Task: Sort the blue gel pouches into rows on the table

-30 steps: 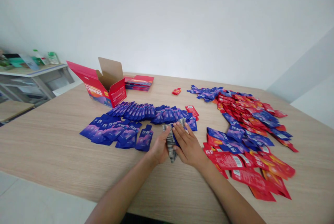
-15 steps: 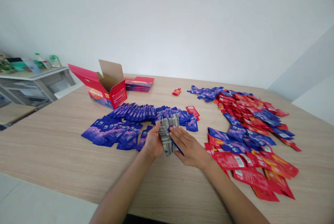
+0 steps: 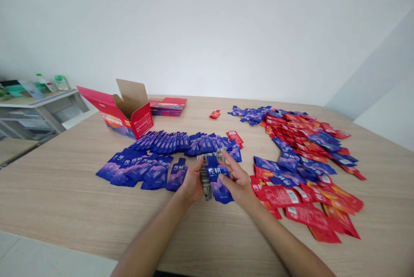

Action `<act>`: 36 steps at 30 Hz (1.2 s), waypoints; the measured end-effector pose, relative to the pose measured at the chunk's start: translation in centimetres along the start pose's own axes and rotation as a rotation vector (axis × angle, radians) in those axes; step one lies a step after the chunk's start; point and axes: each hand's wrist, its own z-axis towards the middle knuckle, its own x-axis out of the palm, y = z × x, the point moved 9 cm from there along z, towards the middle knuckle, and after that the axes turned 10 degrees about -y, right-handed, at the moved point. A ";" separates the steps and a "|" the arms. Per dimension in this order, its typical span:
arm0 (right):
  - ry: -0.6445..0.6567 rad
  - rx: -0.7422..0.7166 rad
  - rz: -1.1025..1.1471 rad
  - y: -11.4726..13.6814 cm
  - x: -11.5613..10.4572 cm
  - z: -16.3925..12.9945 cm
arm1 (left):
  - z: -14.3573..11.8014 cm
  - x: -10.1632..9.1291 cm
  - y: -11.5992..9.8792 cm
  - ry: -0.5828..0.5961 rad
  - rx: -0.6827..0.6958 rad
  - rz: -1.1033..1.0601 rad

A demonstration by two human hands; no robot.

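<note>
The left hand is clamping a stack of blue sachets upright while the right hand is pinching the front blue sachet off it, the fanned blue sachet rows lying at ten o'clock.

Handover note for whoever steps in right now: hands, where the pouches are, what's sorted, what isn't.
Left hand: grip on a stack of pouches, held over the table.
Right hand: grip on one blue pouch at the front of that stack.
Done: blue pouches in rows left of the hands.
Left: mixed red and blue pile on the right, unsorted.
Also: open red box at the back left, flat red boxes behind it, stray red pouch.
</note>
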 end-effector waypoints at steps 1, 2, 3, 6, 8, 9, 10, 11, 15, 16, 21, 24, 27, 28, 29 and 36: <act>-0.060 0.040 0.030 -0.5 -0.4 0.3 | -0.2 0.4 1.0 0.010 -0.038 0.017; -0.107 0.067 0.052 -1.0 -0.7 0.5 | -0.4 0.7 1.7 0.026 -0.067 0.026; -0.146 0.081 0.067 -1.3 -1.0 0.7 | -0.5 1.1 2.3 0.045 -0.083 0.027; -0.244 0.076 0.049 -1.8 -1.8 1.1 | -0.7 1.6 3.0 0.073 -0.073 0.017; -0.275 0.046 -0.039 -1.7 -2.1 1.1 | -0.5 1.2 3.0 0.047 -0.050 0.029; -0.281 0.022 -0.103 -1.5 -2.2 1.0 | -0.4 1.0 2.8 0.030 -0.023 0.039; -0.282 -0.005 -0.170 -1.2 -2.3 0.9 | -0.3 0.8 2.6 0.018 0.014 0.053; -0.284 -0.035 -0.232 -0.9 -2.4 0.9 | -0.3 0.6 2.3 0.013 0.055 0.069; -0.330 -0.072 -0.342 -0.2 -2.8 0.7 | -0.5 0.7 1.7 0.036 0.155 0.129; -0.343 -0.064 -0.341 -0.2 -2.9 0.7 | -0.5 0.8 1.7 0.042 0.161 0.141; -0.355 -0.058 -0.301 0.0 -2.9 0.7 | -0.4 0.8 1.5 0.038 0.191 0.163; -0.338 -0.060 -0.294 0.1 -2.8 0.8 | -0.3 0.5 1.4 -0.009 0.196 0.144; -0.308 -0.065 -0.293 0.1 -2.5 0.8 | -0.3 0.3 1.2 -0.050 0.209 0.139; -0.302 -0.070 -0.301 0.1 -2.5 0.7 | -0.3 0.2 1.2 -0.062 0.215 0.138; -0.300 -0.076 -0.314 0.1 -2.4 0.6 | -0.3 0.2 1.1 -0.070 0.220 0.137; -0.299 -0.253 -0.530 1.4 -1.9 -0.1 | -0.4 0.2 1.0 -0.093 0.274 0.158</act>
